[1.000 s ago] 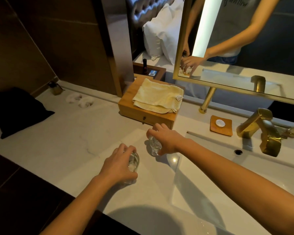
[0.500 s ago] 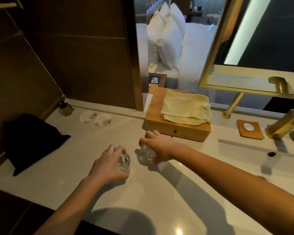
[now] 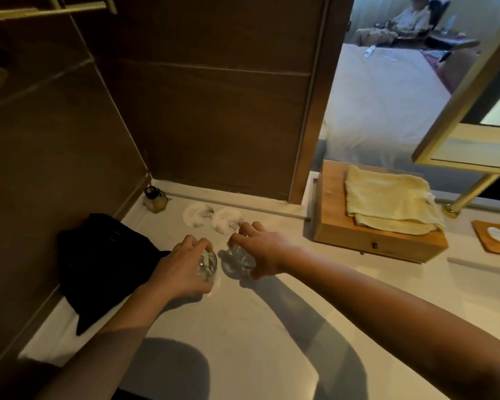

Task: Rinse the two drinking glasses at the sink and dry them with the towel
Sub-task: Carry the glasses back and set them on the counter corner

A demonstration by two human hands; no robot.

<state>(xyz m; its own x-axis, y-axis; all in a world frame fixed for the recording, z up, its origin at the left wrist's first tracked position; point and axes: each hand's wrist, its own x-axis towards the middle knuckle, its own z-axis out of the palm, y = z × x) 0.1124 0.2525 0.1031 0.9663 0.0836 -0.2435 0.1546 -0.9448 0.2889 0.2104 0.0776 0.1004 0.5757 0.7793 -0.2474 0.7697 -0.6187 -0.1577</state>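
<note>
As both glasses shift leftward toward the coasters [image 3: 211,217], the left hand [image 3: 182,269] curls its fingers over the left glass [image 3: 207,265], the right hand [image 3: 260,252] round the right glass [image 3: 238,261]. The towel [image 3: 387,203] lies on the box [image 3: 373,241], so they're probably being put away.

A single view, worn on the person's head, looks forward and steeply down over the pale countertop [image 3: 243,319] toward the dark wall [image 3: 214,111]. It sits close. Both forearms reach in from the lower edge, and the left hand [image 3: 182,269] gripping the left glass [image 3: 207,265] and the right hand [image 3: 264,254] gripping the right glass [image 3: 238,261] land mid-frame. The wooden box [image 3: 358,241] lies at right, and the bed [image 3: 373,111] at upper right.
</note>
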